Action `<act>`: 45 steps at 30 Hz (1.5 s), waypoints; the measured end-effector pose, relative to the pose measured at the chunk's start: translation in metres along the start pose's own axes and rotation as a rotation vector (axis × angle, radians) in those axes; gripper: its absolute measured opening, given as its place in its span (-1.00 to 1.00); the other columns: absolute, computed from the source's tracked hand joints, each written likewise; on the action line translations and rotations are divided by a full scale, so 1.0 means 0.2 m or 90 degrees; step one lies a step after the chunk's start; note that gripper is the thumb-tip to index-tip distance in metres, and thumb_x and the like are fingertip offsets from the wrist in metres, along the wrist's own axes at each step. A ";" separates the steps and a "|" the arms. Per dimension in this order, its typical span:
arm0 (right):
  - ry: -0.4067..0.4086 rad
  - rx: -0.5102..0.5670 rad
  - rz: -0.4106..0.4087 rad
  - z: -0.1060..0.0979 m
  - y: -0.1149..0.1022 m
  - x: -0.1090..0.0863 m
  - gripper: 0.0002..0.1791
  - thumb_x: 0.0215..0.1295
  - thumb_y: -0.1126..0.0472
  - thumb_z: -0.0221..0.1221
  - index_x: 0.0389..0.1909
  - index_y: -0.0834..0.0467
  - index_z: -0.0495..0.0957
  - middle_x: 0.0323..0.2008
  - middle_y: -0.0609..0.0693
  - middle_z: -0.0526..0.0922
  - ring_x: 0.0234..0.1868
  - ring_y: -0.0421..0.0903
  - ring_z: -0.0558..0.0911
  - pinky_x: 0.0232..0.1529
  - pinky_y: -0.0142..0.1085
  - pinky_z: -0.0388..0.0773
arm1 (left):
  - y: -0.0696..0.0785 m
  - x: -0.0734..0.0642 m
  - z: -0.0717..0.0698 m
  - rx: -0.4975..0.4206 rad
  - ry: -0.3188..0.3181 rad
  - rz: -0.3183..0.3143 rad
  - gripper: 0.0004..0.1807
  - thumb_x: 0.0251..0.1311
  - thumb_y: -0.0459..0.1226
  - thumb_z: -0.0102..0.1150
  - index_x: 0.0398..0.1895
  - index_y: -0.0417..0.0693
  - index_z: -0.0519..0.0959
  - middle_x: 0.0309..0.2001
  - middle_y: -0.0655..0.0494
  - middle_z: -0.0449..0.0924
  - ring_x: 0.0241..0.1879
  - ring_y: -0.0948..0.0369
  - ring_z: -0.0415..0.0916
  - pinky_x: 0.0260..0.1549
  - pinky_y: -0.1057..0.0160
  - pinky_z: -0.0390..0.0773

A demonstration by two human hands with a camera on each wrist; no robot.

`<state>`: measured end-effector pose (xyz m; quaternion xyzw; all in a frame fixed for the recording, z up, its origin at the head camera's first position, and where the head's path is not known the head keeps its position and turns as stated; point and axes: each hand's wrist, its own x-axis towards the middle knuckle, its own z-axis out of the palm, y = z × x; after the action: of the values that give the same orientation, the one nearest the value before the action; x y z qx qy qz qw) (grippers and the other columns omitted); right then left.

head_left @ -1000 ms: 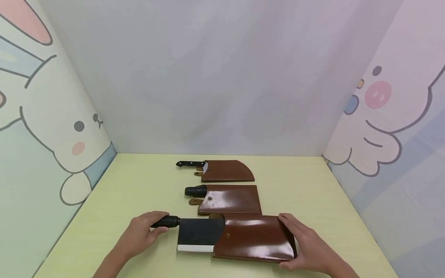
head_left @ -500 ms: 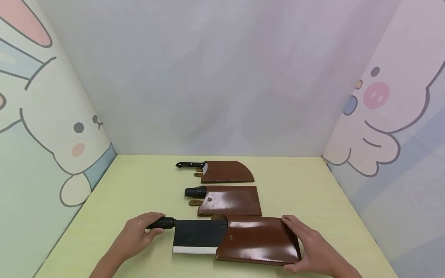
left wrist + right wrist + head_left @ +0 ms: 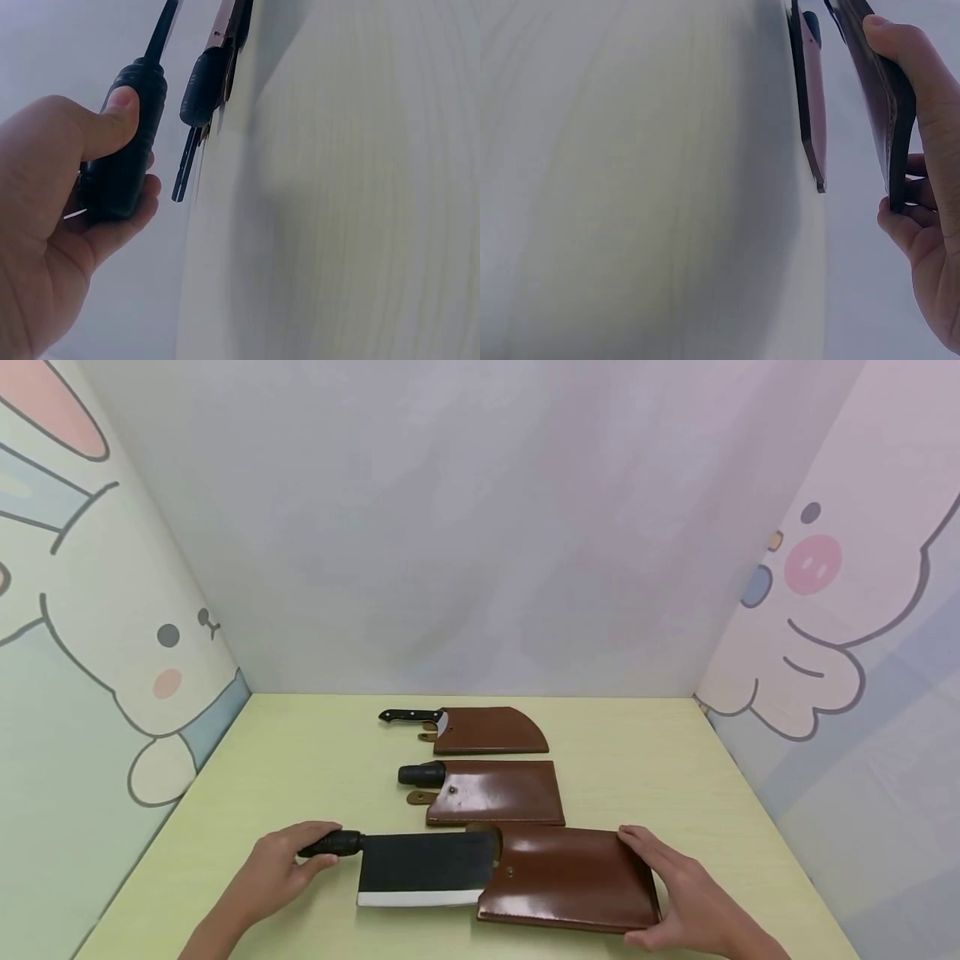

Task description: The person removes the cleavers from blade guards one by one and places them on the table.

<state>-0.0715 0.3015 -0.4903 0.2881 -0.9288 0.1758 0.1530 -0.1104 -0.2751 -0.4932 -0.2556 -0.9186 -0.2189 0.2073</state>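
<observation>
A cleaver (image 3: pixel 423 864) with a dark blade and a bright edge lies partly inside a brown leather sheath (image 3: pixel 577 877). Its black handle (image 3: pixel 124 142) is gripped by my left hand (image 3: pixel 281 868), thumb along one side and fingers curled round the other. My right hand (image 3: pixel 690 893) holds the sheath at its closed right end, the thumb on one corner and fingertips on the other. In the right wrist view that sheath end (image 3: pixel 900 127) sits between thumb and fingers, raised off the table. The blade's far part is hidden within the sheath.
Just behind lies a second sheathed cleaver (image 3: pixel 495 792) with a black handle and a strap. Farther back is a third knife (image 3: pixel 491 729) in a rounded sheath. All are on a pale wood table (image 3: pixel 300 760) enclosed by a grey back wall (image 3: pixel 480 527) and cartoon-printed side panels.
My left hand has moved left with the cleaver, and my right hand slightly right with the sheath. More of the blade shows outside the sheath now. The two knives behind have stayed put.
</observation>
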 end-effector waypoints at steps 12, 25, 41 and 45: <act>-0.021 0.000 0.025 -0.01 0.06 -0.07 0.31 -0.39 -0.41 0.61 0.48 0.03 0.36 0.36 0.00 0.48 0.25 -0.18 0.56 -0.14 -0.19 0.70 | -0.09 -0.05 -0.02 -0.014 -0.011 0.004 -0.54 -0.11 -0.22 0.62 -0.05 0.03 0.75 -0.13 0.24 0.76 -0.17 0.27 0.72 -0.19 0.48 0.58; -0.087 0.022 0.093 -0.02 0.10 -0.11 0.28 -0.32 -0.42 0.58 0.49 0.04 0.36 0.38 0.01 0.47 0.19 -0.02 0.63 -0.15 -0.26 0.68 | -0.16 -0.08 -0.02 -0.032 -0.044 -0.002 -0.56 -0.08 -0.19 0.61 -0.04 0.04 0.75 -0.13 0.26 0.76 -0.15 0.31 0.71 -0.14 0.60 0.50; -0.143 0.031 0.147 -0.02 0.11 -0.11 0.30 -0.32 -0.50 0.53 0.50 0.00 0.33 0.41 0.01 0.45 0.22 0.03 0.60 -0.14 -0.24 0.64 | -0.18 -0.09 0.00 -0.032 -0.080 -0.006 -0.57 -0.03 -0.15 0.58 -0.04 -0.02 0.74 -0.13 0.22 0.77 -0.14 0.30 0.71 -0.25 0.21 0.69; -0.139 0.026 0.147 -0.01 0.12 -0.13 0.33 -0.33 -0.53 0.52 0.51 0.00 0.32 0.42 0.02 0.45 0.25 0.02 0.59 -0.11 -0.23 0.64 | -0.19 -0.09 0.01 -0.037 -0.106 -0.018 -0.57 0.00 -0.12 0.57 -0.03 -0.01 0.74 -0.12 0.21 0.77 -0.13 0.27 0.71 -0.23 0.17 0.70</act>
<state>-0.0648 0.3322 -0.5044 0.2002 -0.9630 0.1786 0.0237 -0.1174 -0.3105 -0.5141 -0.2660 -0.9294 -0.2264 0.1195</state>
